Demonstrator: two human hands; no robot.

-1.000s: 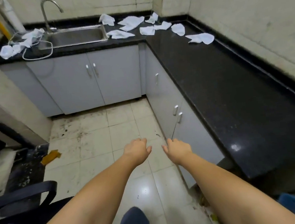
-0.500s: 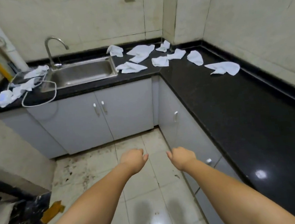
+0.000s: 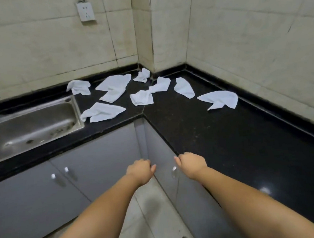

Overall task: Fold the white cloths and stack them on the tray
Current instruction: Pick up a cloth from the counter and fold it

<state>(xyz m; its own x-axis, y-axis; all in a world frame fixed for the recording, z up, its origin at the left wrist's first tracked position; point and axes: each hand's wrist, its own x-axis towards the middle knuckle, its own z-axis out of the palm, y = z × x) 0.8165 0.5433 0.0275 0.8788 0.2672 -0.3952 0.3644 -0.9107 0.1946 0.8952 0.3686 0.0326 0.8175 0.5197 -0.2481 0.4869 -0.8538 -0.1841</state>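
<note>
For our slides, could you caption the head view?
Both fists, left hand and right hand, empty before crumpled white cloths.

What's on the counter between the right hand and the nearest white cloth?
Nothing: the head view shows only bare black countertop from the right hand up to the cloth near the right wall.

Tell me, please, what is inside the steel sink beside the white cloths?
No cloth lies in the sink. Its bare steel basin shows dark specks and stains near the front wall. The left part runs out of frame, so anything there cannot be seen. The nearest cloth lies on the countertop beside it.
</note>
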